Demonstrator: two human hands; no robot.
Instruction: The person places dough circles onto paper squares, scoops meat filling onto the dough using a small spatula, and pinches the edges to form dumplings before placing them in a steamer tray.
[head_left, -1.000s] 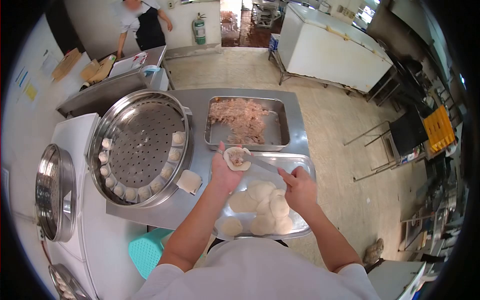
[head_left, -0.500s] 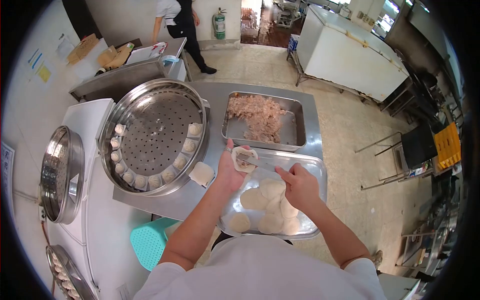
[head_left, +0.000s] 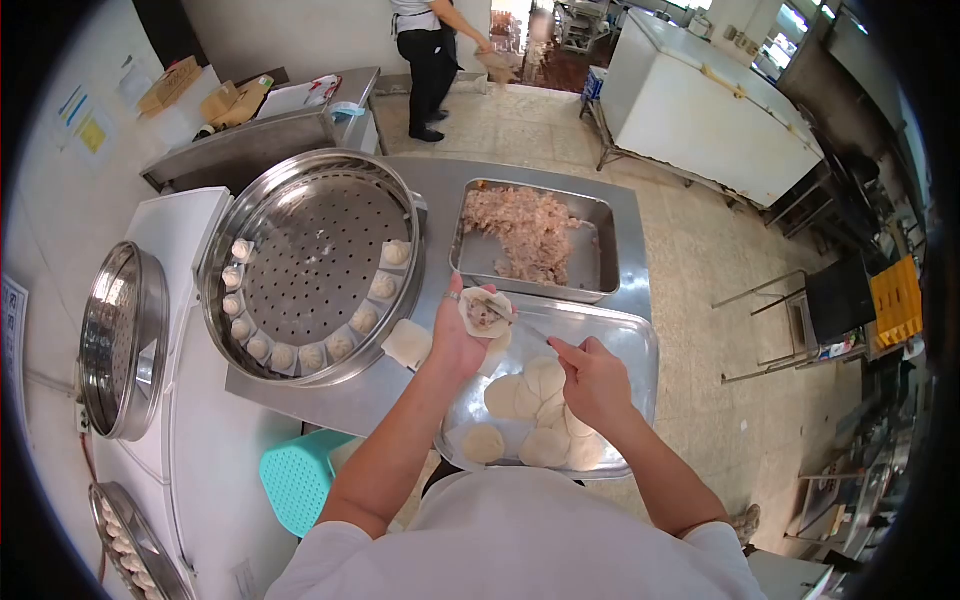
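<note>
Left hand [head_left: 461,335]: palm up, fingers curled round a round, pale dough wrapper [head_left: 470,322] with pinkish minced filling [head_left: 483,316] in its middle. Wrapper cupped, held above the tabletop between the filling pan and the wrapper tray. Ring on one finger.

Right hand [head_left: 594,378]: fingers closed on the near end of a thin, flat metal spatula [head_left: 530,328]; its far end reaches the filling in the cupped wrapper. Hand itself over the shallow, rectangular silver tray [head_left: 646,383].

In that tray: overlapping flat dough rounds [head_left: 520,397], one more round [head_left: 483,443] lying toward the tray's near left corner.

Beyond it, a deeper rectangular steel pan [head_left: 609,262] with a heap of pink minced meat [head_left: 520,225], mostly on the left and middle; bare metal shows at right.

Left on the grey metal tabletop [head_left: 625,215]: large round perforated steamer tray [head_left: 325,270], small pleated dumplings [head_left: 311,355] on paper squares in an arc along its near side and partway up both flanks. Stack of pale square papers [head_left: 408,344] just beside its right rim.

Below the tabletop's left part, a turquoise plastic stool [head_left: 297,487]. Far side of room: another person [head_left: 425,55] in dark trousers, standing near a metal side table [head_left: 350,92].
</note>
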